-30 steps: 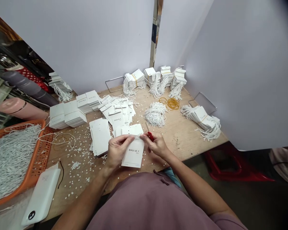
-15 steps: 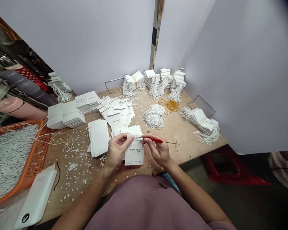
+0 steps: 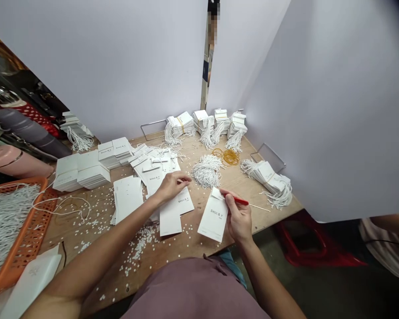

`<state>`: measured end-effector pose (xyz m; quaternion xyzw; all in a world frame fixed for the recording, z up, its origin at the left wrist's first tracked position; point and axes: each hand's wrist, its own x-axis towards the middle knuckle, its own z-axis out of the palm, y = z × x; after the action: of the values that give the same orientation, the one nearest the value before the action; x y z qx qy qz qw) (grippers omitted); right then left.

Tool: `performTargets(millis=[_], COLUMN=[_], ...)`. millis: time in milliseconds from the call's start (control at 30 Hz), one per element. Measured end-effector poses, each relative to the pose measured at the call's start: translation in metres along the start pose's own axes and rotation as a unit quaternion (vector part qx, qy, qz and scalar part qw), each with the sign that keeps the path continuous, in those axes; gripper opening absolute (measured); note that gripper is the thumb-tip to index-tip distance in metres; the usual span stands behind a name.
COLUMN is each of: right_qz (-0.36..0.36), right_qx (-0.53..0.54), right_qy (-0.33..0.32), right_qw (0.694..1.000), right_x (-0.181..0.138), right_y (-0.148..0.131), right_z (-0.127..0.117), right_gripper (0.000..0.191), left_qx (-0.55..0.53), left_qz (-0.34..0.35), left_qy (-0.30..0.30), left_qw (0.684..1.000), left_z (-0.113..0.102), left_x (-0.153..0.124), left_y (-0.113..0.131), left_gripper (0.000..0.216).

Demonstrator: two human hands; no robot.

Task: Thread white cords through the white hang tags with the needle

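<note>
My right hand [image 3: 241,223] grips a white hang tag [image 3: 213,218] printed SHUI.B.Y, together with a red-handled tool [image 3: 238,200] whose thin metal shaft points right. The tag hangs above the table's front edge, its top partly behind my fingers. My left hand [image 3: 173,185] reaches over loose tags [image 3: 170,223], its fingers apart and slightly bent, with nothing visible in them. Just beyond its fingertips lies a heap of white looped strings [image 3: 206,172]. Left of that hand is a pile of blank-faced tags [image 3: 128,195].
Banded tag bundles with strings [image 3: 182,124] line the back; another bundle [image 3: 269,179] lies right, near yellow rubber bands [image 3: 231,156]. Tag stacks [image 3: 83,170] and an orange basket [image 3: 41,226] of strings stand left. Paper dots [image 3: 139,243] litter the wooden table. Pale panels [image 3: 136,66] enclose it.
My left hand has let go of the tag and moved up toward the string heap. My right hand has moved right, now holding both tag and tool. The view has shifted slightly.
</note>
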<state>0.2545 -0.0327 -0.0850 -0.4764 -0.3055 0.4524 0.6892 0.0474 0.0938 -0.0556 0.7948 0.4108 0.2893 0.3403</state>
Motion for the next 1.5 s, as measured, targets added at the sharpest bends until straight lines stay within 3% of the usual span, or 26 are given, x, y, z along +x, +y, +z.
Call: performTargets(millis=[100,267,533,667,833,967,1067,1267,1500], right_qz=[0.015,0.019,0.028,0.029,0.024,0.021,0.039,0.068,0.151], right_qx=[-0.015,-0.022,-0.015,-0.009,0.000,0.010,0.062,0.191,0.279], right_qy=[-0.004,0.009,0.002,0.002,0.001,0.002,0.018,0.008,-0.112], right_qw=[1.000,1.000,0.999,1.000,1.000,1.000,0.997,0.979,0.942], right_x=[-0.002,-0.004,-0.002,-0.001,0.003,0.009,0.021,0.058,0.059], right_y=[0.000,0.001,-0.002,-0.001,-0.002,-0.009,-0.021,-0.041,-0.024], right_z=[-0.008,-0.015,-0.015,-0.014,-0.016,-0.014,-0.009,0.018,0.053], right_gripper=[0.023,0.025,0.025,0.024,0.023,0.025,0.026,0.027,0.030], left_qx=[0.046,0.079,0.070,0.018,-0.071,-0.270,-0.379,-0.430,-0.413], left_qz=[0.065,0.133,0.126,0.098,0.080,0.041,-0.031,-0.093,-0.121], left_qy=[-0.039,-0.083,-0.088,-0.059,-0.023,-0.038,-0.075,-0.149,-0.068], left_qw=[0.996,0.985,0.986,0.993,0.994,0.961,0.922,0.886,0.900], left_z=[0.009,0.022,0.025,0.014,-0.009,-0.023,-0.023,-0.006,-0.003], left_x=[0.032,0.059,0.079,0.086,0.107,0.120,0.111,0.058,0.026], left_y=[-0.024,-0.035,-0.042,-0.028,0.008,0.043,0.063,0.083,0.076], left_gripper=[0.014,0.014,0.013,0.015,0.021,0.022,0.023,0.029,0.031])
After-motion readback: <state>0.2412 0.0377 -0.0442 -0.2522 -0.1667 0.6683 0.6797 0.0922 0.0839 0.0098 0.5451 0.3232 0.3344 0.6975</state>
